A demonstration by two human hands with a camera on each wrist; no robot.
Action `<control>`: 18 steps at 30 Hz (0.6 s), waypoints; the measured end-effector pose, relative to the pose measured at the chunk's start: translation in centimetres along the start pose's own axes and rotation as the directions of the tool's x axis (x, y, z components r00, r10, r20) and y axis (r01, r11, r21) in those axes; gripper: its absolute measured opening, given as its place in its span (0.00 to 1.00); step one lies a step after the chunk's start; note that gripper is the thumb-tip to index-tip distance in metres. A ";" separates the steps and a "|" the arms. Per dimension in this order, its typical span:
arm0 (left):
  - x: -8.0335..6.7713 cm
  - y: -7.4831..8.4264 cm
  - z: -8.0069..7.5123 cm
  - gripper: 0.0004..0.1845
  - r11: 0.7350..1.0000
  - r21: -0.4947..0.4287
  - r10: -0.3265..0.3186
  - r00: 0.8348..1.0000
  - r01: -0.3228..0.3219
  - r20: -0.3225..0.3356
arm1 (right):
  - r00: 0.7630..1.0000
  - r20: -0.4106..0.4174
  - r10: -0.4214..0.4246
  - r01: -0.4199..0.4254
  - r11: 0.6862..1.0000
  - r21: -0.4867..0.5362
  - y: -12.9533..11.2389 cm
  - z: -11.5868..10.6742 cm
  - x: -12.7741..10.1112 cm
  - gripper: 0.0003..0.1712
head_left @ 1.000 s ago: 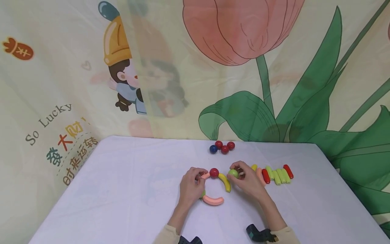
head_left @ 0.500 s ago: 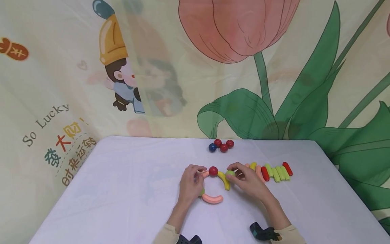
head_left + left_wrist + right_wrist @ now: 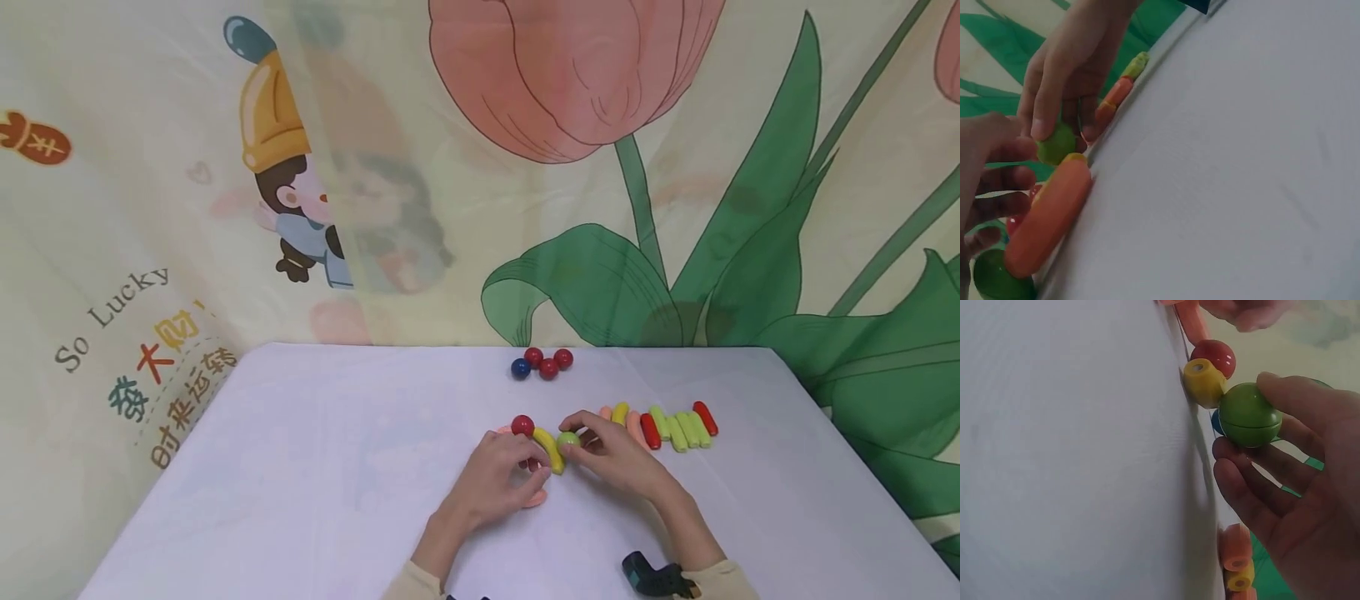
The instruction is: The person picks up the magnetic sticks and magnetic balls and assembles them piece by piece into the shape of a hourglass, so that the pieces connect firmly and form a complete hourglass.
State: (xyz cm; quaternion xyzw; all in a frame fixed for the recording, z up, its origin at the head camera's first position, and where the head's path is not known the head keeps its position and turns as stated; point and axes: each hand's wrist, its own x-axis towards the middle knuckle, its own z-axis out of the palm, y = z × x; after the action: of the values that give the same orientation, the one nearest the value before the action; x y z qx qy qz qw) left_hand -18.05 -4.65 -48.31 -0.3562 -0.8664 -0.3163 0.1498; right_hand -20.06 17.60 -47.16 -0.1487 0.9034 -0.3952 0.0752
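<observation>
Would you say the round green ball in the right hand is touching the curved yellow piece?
Touching: the right wrist view shows the green ball, held by the right hand, pressed against the yellow piece's end.

The green ball (image 3: 1247, 416) and yellow curved piece (image 3: 1204, 382) look smooth, glossy (painted, seemingly), the tablecloth (image 3: 300, 467) matt.

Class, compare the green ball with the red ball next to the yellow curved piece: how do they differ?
The green ball is pinched by the right hand; no finger grips the red ball. The green ball sits at the near end of the yellow curved piece, the red ball at its far end. Both are glossy spheres.
</observation>
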 end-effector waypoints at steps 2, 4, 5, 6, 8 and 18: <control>0.2 0.3 -0.7 0.05 0.999 0.000 -0.039 0.994 0.040 0.098 | 1.000 0.008 0.005 -0.005 1.000 0.007 -0.1 -0.1 -0.1 0.18; 0.3 0.6 -1.4 0.05 0.997 0.000 -0.081 0.978 0.082 0.193 | 1.000 0.012 -0.001 0.001 1.000 0.016 -0.3 -0.1 -0.2 0.18; 0.4 0.6 -1.8 0.06 0.994 -0.002 -0.104 0.967 0.108 0.234 | 1.000 0.014 -0.008 0.008 1.000 0.021 -0.3 -0.2 -0.2 0.18; 0.5 0.7 -2.1 0.06 0.992 -0.002 -0.121 0.955 0.127 0.272 | 1.000 0.015 -0.020 0.019 0.999 0.026 -0.4 -0.2 -0.3 0.18; 0.6 0.8 -2.5 0.07 0.989 0.002 -0.141 0.932 0.149 0.334 | 0.998 0.019 -0.058 0.057 0.998 0.033 -0.5 -0.4 -0.3 0.19; 0.6 1.0 -2.5 0.09 0.985 0.028 -0.168 0.907 0.170 0.387 | 0.993 0.041 -0.108 0.108 0.994 -0.007 -1.2 -0.5 -0.4 0.18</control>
State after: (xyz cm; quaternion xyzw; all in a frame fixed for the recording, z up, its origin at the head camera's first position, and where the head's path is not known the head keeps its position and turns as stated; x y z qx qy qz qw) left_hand -17.64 -5.48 -45.69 -0.3358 -0.9055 -0.2539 -0.0534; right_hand -19.53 17.26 -45.93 -0.2058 0.8942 -0.3912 0.0714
